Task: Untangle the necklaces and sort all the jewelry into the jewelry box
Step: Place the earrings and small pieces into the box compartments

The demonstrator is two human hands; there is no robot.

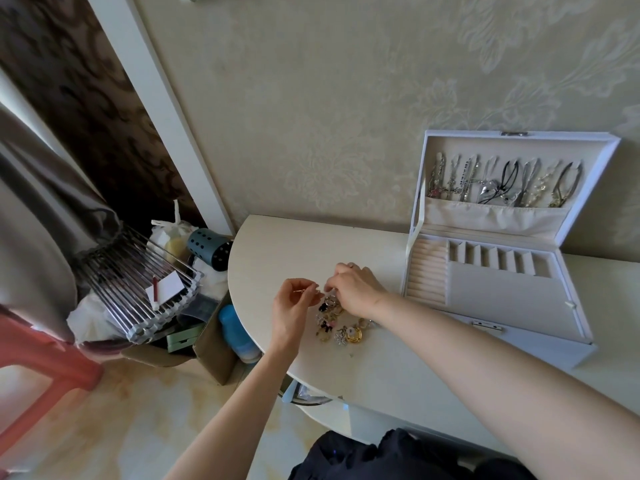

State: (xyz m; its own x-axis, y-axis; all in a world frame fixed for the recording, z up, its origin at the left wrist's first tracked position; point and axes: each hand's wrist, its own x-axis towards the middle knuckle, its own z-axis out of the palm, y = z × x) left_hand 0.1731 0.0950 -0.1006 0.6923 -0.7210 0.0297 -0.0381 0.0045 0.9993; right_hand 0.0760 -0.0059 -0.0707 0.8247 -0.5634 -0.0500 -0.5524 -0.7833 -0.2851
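Observation:
A small heap of jewelry (341,327) lies on the white table (277,251): gold hoops, rings and pieces with black and pink parts. My left hand (292,306) is raised just left of the heap and pinches a small thin piece between thumb and fingers. My right hand (353,289) is curled over the heap's top, fingertips pinching a small piece there. The white jewelry box (498,292) stands open at the right. Several necklaces (502,183) hang in its lid above a fabric pocket. Its tray shows ring rolls and small compartments.
The rounded left edge of the table drops to clutter on the floor: a wire rack (138,292), a teal perforated cup (209,247), a blue bottle (235,330), a cardboard box (214,348) and a red stool (45,368). The wall is right behind the table.

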